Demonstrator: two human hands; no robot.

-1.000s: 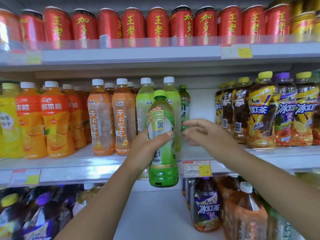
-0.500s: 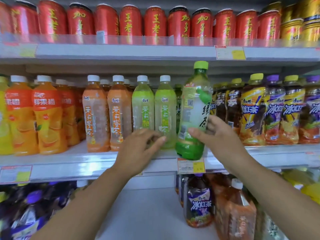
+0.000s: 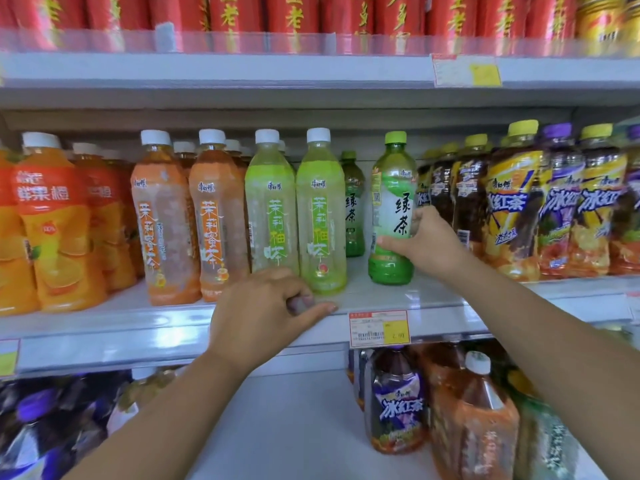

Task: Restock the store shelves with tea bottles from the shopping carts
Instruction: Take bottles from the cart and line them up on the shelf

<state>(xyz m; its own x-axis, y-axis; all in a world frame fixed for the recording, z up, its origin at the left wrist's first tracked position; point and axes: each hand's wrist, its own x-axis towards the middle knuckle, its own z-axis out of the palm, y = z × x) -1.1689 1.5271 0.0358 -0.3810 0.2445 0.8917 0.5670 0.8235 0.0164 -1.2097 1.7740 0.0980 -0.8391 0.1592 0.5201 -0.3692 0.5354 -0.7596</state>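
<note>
On the shelf [image 3: 381, 298], right hand [image 3: 427, 245] pinches green tea bottle [image 3: 391, 188] between fingers [image 3: 420, 216].

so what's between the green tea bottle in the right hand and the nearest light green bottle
Head view: bare shelf at the front of the gap, with another green-capped tea bottle standing further back.

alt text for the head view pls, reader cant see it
The right hand grips a green tea bottle upright on the middle shelf, between pale green bottles and dark iced tea bottles. The left hand rests curled at the shelf's front edge, holding nothing.
</note>
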